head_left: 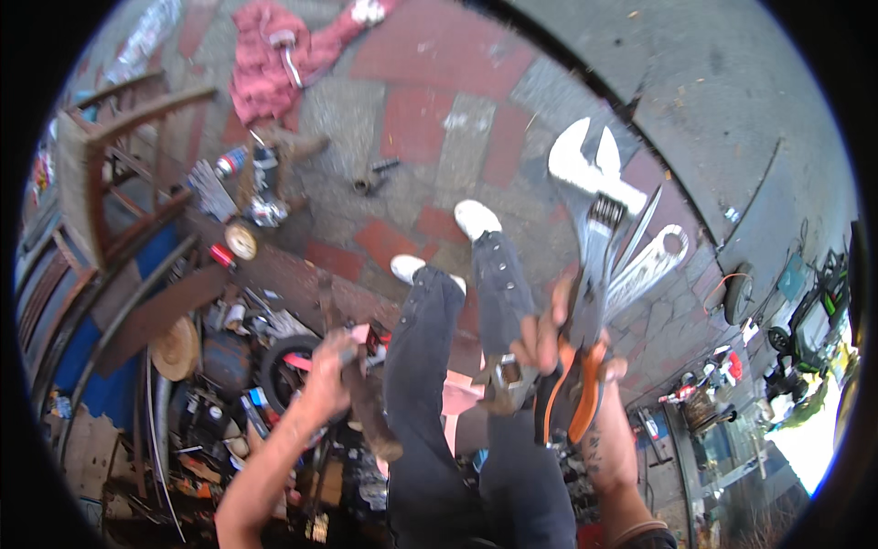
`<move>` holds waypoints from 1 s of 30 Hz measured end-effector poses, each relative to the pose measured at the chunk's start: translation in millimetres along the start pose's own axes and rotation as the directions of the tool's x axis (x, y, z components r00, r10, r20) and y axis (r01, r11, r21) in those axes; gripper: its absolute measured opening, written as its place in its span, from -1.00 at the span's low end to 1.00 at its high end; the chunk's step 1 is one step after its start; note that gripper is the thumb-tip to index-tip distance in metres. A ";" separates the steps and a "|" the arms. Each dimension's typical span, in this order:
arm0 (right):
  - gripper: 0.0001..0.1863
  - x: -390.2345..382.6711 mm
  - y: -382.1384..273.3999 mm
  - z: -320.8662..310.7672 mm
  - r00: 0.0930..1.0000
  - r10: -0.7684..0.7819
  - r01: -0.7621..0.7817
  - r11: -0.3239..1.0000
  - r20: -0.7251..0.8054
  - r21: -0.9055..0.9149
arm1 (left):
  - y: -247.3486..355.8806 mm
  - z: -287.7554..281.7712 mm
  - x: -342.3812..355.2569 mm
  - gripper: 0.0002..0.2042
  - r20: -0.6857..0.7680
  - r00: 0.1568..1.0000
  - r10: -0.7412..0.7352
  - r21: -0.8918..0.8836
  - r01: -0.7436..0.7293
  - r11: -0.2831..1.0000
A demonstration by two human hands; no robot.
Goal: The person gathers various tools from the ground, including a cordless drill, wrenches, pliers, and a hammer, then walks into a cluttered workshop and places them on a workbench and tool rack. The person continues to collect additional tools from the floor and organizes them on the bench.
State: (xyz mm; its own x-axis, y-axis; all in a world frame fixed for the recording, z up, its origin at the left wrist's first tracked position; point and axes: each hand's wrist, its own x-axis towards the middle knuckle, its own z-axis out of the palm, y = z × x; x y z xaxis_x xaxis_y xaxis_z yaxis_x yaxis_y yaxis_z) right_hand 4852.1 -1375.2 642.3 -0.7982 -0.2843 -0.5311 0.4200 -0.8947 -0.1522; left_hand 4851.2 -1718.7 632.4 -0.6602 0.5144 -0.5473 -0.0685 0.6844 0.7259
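Observation:
My left hand is closed round a worn brown wooden handle, held at a slant over the clutter by my left leg. In my right hand is a bunch of tools. Among them are a large adjustable wrench, pliers with orange and black handles, a ring-ended wrench and a thin pointed metal tool. A blocky metal piece with a hole sits by my right fingertips, in front of my right leg; whether the fingers grip it is unclear.
Mixed parts and a black tyre crowd the lower left. A wooden chair stands far left, near a spray can and a tape roll. Red cloth lies on the paving. At right are a wheel and more tools.

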 end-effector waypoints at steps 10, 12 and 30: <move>-0.32 -208.2 -103.8 251.8 0.865 -0.406 0.390 0.914 0.294 0.115 | 165.1 -94.7 -245.6 -0.96 -0.272 0.874 -0.403 -0.053 0.404 0.913; -0.34 -262.4 -108.4 283.1 0.837 -0.478 0.466 0.878 0.268 0.108 | 162.6 -105.9 -268.8 -0.96 -0.283 0.861 -0.423 -0.063 0.423 0.904; -0.27 -696.8 109.8 199.4 0.043 -0.873 0.988 0.110 -0.486 -0.110 | 244.4 -27.2 -247.5 -0.72 0.097 0.984 0.151 0.326 -0.174 0.929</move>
State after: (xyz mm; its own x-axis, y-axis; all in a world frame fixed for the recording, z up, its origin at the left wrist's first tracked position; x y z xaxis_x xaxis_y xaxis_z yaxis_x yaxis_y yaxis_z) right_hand 5368.3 -1344.0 1161.9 -0.1913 0.9361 -0.2952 -0.6949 -0.3415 -0.6328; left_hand 4977.6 -1692.9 956.6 -0.5877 0.6591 -0.4692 0.2957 0.7148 0.6337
